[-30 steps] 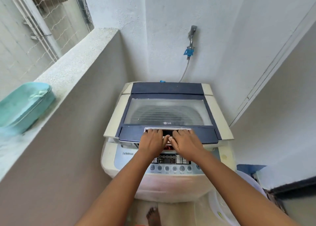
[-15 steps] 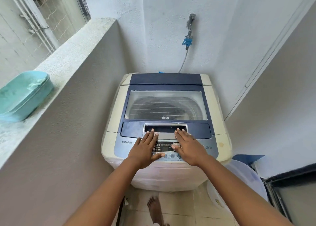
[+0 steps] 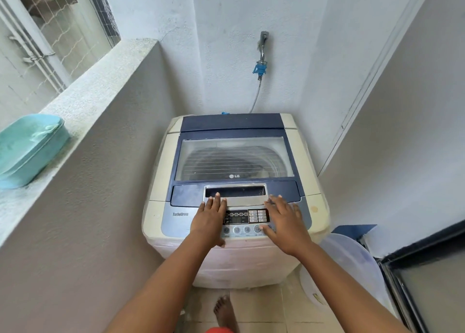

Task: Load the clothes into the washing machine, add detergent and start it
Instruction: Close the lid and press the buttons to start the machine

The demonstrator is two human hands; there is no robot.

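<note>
Looks like this is pretty late in the job, or possibly right at the start, hard to say for sure. The washer [image 3: 236,196] sits in the corner with its lid [image 3: 235,156] down flat, and through the clear window there's something dark in the drum, maybe clothes, but it's too murky to call. No detergent in sight anywhere, so whether that got added can't be told. Both hands are over the front: left hand [image 3: 210,220] flat, fingers straight and close together, tips at the lid handle [image 3: 235,194]; right hand [image 3: 285,219] also flat, fingers a bit spread, thumb by the button row on the panel [image 3: 245,219]. Neither grips anything. If the load and soap are in, what's left is probably just pressing power and start.
</note>
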